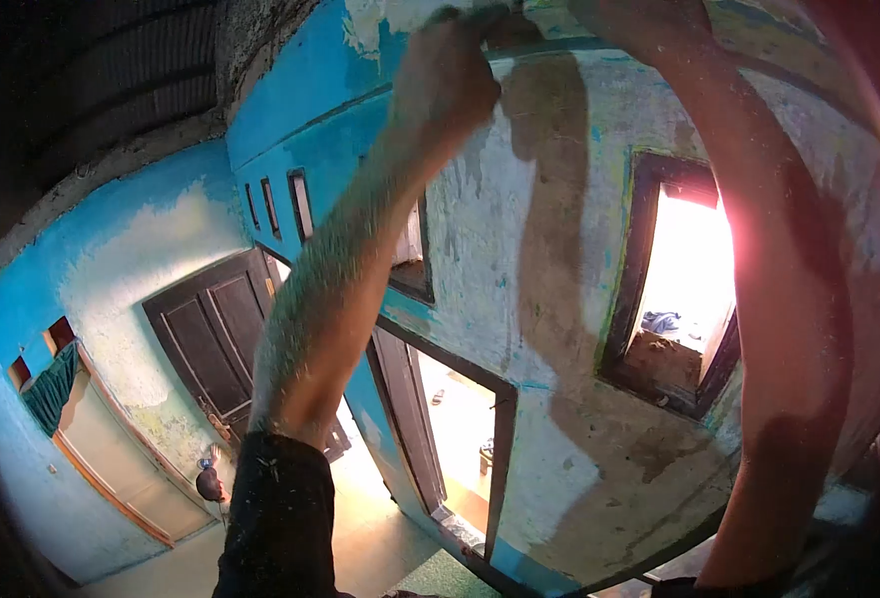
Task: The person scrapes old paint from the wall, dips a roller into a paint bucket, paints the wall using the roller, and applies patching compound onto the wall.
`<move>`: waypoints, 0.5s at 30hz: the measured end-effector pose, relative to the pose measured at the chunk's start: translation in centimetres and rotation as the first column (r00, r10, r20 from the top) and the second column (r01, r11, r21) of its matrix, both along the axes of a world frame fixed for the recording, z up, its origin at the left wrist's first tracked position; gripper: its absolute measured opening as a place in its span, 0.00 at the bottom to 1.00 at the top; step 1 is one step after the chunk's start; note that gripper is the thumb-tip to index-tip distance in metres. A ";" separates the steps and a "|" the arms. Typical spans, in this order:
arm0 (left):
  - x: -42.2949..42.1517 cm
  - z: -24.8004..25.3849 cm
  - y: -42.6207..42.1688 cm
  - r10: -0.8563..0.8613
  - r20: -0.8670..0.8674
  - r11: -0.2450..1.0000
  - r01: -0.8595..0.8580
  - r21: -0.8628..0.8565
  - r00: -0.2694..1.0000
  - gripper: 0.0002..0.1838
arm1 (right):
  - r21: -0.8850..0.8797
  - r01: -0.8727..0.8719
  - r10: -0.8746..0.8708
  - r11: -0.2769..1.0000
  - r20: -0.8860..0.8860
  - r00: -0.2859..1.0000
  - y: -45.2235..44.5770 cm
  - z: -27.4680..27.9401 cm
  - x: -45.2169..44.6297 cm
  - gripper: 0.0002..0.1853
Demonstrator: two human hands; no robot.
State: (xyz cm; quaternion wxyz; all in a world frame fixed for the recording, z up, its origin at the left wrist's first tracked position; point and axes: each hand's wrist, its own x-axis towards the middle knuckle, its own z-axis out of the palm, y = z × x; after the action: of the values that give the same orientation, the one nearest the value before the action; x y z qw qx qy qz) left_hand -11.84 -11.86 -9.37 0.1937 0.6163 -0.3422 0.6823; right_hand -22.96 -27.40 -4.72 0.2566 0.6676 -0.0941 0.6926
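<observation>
My left hand (448, 80) is raised against the upper wall, its fingers curled closed. A dark shape at its fingertips is too blurred to name. My right hand (649, 28) is also up high, and the top edge of the view cuts off its fingers. Both hands are close to a wall (470, 239) of blue paint, with large patches worn to pale and grey. Small pale flakes cover my left forearm (345, 269). The shadow of an arm falls on the wall between my arms.
A bright window opening (684, 279) with a dark frame is beside my right arm. Below stands an open doorway (460, 429). A dark panelled door (210, 334) and another person (210, 483), one hand at the wall, are at lower left. A green curtain (53, 391) hangs further left.
</observation>
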 end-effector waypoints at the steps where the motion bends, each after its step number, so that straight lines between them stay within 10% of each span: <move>1: -0.1 -1.0 -0.3 -0.016 0.090 1.000 0.017 -0.001 0.996 0.30 | 0.004 0.015 -0.015 1.000 0.007 1.000 -0.1 0.1 0.2 0.31; 5: -1.8 1.6 0.7 -0.255 -0.105 0.963 0.262 0.059 0.961 0.31 | 0.017 0.046 -0.046 0.999 0.029 0.999 0.0 0.1 0.3 0.31; 15: -2.2 -0.1 0.0 -0.061 -0.075 0.998 0.062 0.019 0.995 0.33 | 0.002 0.011 -0.011 1.000 0.010 1.000 -0.5 -0.3 0.5 0.31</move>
State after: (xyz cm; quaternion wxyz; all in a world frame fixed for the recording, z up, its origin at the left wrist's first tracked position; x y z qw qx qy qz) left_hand -14.01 -11.81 -9.45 0.2207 0.6325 -0.3608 0.6489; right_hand -22.44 -27.89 -4.97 0.2591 0.6640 -0.0995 0.6943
